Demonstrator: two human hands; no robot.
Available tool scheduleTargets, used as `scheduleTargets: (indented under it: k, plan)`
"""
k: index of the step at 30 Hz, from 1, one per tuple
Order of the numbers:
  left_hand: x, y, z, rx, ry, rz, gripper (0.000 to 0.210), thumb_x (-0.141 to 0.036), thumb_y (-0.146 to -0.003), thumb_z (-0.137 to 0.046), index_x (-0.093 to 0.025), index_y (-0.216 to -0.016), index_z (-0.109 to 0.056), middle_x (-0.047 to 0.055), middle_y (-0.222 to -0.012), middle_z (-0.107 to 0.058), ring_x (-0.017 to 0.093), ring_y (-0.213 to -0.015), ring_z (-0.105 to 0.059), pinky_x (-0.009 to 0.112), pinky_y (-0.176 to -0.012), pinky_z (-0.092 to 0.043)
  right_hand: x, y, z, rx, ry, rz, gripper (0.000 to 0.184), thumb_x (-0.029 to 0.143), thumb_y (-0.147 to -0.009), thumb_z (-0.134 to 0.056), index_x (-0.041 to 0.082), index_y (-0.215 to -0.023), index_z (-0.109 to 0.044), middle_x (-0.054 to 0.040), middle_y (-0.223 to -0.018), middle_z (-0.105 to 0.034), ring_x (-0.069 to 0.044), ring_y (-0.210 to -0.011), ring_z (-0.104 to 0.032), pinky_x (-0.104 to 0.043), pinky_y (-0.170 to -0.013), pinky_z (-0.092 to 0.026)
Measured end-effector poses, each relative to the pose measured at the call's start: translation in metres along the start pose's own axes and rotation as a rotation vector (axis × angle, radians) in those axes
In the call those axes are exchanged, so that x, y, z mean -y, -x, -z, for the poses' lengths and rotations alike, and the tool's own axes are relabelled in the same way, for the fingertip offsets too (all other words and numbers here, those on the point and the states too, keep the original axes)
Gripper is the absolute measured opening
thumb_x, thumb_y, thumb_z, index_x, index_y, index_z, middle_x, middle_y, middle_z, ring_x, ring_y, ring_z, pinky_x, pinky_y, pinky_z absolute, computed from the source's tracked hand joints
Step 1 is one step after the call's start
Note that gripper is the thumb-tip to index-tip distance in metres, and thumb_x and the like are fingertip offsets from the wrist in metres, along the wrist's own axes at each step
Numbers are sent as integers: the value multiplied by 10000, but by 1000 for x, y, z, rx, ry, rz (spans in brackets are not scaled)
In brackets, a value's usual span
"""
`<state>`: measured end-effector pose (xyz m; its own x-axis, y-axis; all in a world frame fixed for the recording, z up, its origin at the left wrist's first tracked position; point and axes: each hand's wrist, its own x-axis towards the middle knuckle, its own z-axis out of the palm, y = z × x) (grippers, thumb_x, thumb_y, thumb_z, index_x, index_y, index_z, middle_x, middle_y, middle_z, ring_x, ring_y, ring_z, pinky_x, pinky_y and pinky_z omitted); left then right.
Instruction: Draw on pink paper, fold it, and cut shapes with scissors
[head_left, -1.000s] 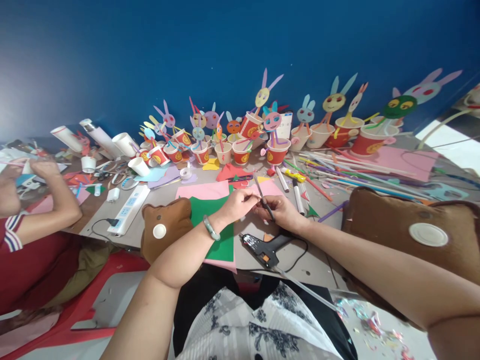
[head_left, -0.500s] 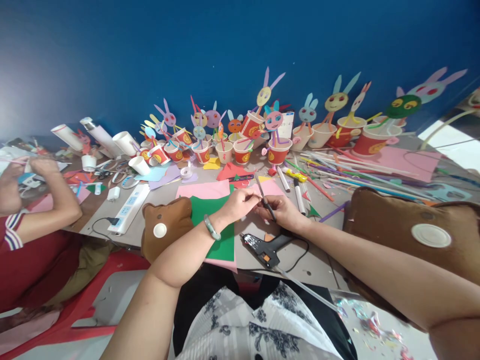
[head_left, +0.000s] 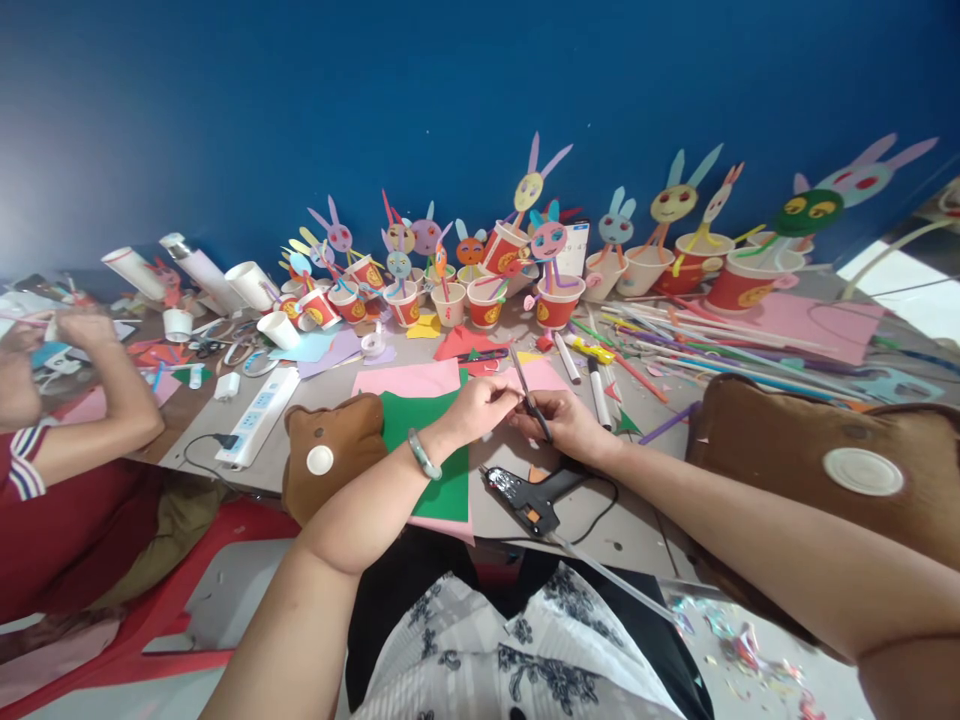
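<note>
In my right hand (head_left: 562,425) is a pair of scissors (head_left: 522,377) with dark handles, blades pointing up and away from me. My left hand (head_left: 487,408), with a bracelet at the wrist, pinches something small right beside the scissors; what it is I cannot make out. Both hands nearly meet above the table. Beneath my left forearm lies a sheet of green paper (head_left: 446,487), with pink paper (head_left: 409,378) behind it. A black glue gun (head_left: 529,500) rests just below my right hand, a clear glue stick trailing from its rear.
Paper cups (head_left: 560,300) with paper rabbit figures line the wall. Markers (head_left: 598,395) and pipe cleaners (head_left: 720,355) lie to the right, near a large brown cushion (head_left: 795,450). Leftward are a smaller brown cushion (head_left: 337,440), a power strip (head_left: 259,418) and a co-worker's arm (head_left: 112,400).
My hands and the scissors stay almost exactly where they were. At the left, the co-worker's hands have shifted slightly.
</note>
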<state>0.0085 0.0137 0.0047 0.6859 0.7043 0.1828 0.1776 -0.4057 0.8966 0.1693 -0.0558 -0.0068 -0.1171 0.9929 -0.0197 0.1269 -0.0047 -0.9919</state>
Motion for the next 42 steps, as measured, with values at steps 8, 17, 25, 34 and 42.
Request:
scheduleTargets:
  k: [8, 17, 25, 34, 42]
  plan:
    - [-1, 0, 0, 4, -2, 2, 238, -241, -893, -530, -143, -683, -585, -11, -640, -548, 107, -632, -481, 238, -656, -395, -1, 0, 1, 5, 29, -3, 479, 619, -628, -805, 174, -672, -633, 12, -531, -583, -107, -501, -473, -255, -508, -384]
    - [-1, 0, 1, -4, -14, -8, 237, -252, -881, -527, -147, -674, -574, -18, -628, -533, 103, -612, -456, 246, -639, -377, 0, 0, 1, 4, -5, -17, 439, 545, -608, -848, 165, -675, -639, 18, -518, -582, -102, -500, -476, -245, -505, -372]
    - [2, 1, 0, -1, 4, -19, 240, -269, -892, -524, -147, -692, -574, -17, -634, -535, 105, -623, -475, 244, -639, -384, -1, -1, 0, -8, -4, -5, 436, 543, -612, -845, 171, -656, -621, 24, -517, -568, -97, -498, -453, -245, -494, -368]
    - [5, 0, -1, 5, 8, 20, 216, -255, -899, -527, -145, -730, -601, 4, -691, -608, 117, -671, -549, 233, -665, -430, -3, -1, 0, -11, 11, -26, 430, 538, -613, -837, 166, -661, -628, 25, -524, -568, -93, -501, -453, -242, -505, -372]
    - [-8, 3, 0, -19, -88, 5, 192, -197, -893, -535, -147, -729, -620, 2, -688, -622, 119, -672, -551, 234, -670, -409, -2, 0, 0, -7, 47, -16, 452, 586, -631, -805, 175, -653, -617, 26, -508, -562, -94, -490, -445, -240, -489, -379]
